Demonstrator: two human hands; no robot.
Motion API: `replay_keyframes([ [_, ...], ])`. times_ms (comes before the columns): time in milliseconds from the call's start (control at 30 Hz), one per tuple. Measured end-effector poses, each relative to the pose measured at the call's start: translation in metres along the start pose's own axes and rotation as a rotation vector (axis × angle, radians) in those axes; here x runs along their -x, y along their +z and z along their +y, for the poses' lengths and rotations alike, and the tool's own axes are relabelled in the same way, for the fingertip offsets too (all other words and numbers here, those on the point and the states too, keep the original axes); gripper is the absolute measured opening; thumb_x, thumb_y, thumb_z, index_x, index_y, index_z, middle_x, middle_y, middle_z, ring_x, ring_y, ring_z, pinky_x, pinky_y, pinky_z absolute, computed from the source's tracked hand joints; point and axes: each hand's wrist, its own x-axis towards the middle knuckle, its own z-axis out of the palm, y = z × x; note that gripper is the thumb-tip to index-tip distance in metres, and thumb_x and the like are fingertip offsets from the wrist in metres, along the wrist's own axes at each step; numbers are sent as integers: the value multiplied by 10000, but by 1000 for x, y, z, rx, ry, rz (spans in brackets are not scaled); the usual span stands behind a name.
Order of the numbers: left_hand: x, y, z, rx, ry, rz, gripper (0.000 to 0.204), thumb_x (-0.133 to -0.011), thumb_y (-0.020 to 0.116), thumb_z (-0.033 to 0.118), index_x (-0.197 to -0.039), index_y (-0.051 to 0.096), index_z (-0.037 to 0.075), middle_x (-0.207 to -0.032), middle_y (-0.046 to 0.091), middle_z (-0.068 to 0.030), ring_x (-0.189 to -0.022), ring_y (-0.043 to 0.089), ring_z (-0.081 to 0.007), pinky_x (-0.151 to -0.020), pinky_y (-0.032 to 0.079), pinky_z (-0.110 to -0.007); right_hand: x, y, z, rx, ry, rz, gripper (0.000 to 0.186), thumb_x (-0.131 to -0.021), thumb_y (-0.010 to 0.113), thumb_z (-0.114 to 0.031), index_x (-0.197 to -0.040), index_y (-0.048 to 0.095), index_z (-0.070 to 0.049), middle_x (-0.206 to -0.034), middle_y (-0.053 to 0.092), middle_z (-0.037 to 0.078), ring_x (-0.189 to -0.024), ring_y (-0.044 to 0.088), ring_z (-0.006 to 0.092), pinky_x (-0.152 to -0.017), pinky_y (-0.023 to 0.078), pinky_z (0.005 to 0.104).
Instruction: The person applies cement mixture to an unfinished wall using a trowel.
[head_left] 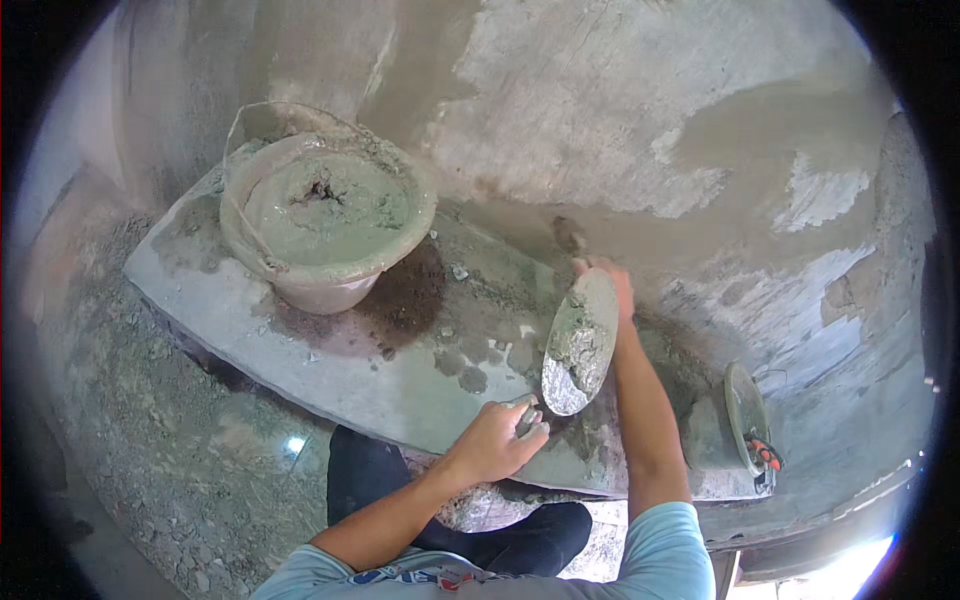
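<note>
My right hand (618, 287) is by the wall, partly hidden behind an oval metal trowel (582, 345) and closed on it. Its blade is tilted, with grey-green wet mortar (580, 338) smeared over the face and a shiny bare patch at the lower end; its handle is not visible. Just left of that lower end, my left hand (495, 440) is curled closed, with grey-smeared fingers. Whatever it may hold is hidden. A wide bucket (325, 295) of mortar (330, 205) stands on the slab at the left, its wire handle raised.
Patches of damp mortar streak the rough wall (590, 90) ahead. The pale slab (385, 400) has wet stains and crumbs. At its right end a small container (745, 410) lies tilted beside a red-and-black tool (765, 454). Rubble covers the floor (220, 490) at the left.
</note>
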Motion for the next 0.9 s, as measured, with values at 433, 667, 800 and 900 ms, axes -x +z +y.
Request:
replay_keyframes([
  [433, 5, 0, 15, 682, -254, 487, 116, -941, 549, 80, -882, 449, 85, -536, 380, 24, -371, 360, -84, -341, 331, -275, 26, -15, 0, 213, -163, -164, 374, -975, 552, -437, -1042, 723, -110, -1047, 712, 122, -976, 679, 348, -837, 550, 465],
  [667, 2, 11, 13, 614, -238, 408, 127, -940, 560, 78, -889, 444, 88, -543, 392, 19, -376, 375, -87, -340, 332, -278, 19, -9, 9, 289, -115, -234, 381, -986, 533, -450, -1046, 715, -120, -1054, 705, 145, -970, 685, 363, -816, 556, 481],
  [800, 5, 8, 16, 607, -225, 413, 131, -942, 561, 74, -891, 441, 84, -544, 386, 20, -376, 373, -88, -336, 323, -277, 20, -11, 13, 257, -52, -207, 371, -987, 533, -450, -1049, 715, -132, -1048, 711, 130, -971, 684, 362, -822, 555, 482],
  [900, 3, 8, 13, 621, -222, 411, 133, -942, 559, 74, -890, 437, 85, -546, 385, 20, -376, 370, -88, -335, 319, -278, 22, -19, 26, 123, -56, 38, 380, -973, 551, -465, -1027, 715, -127, -1034, 712, 129, -950, 685, 367, -807, 552, 488],
])
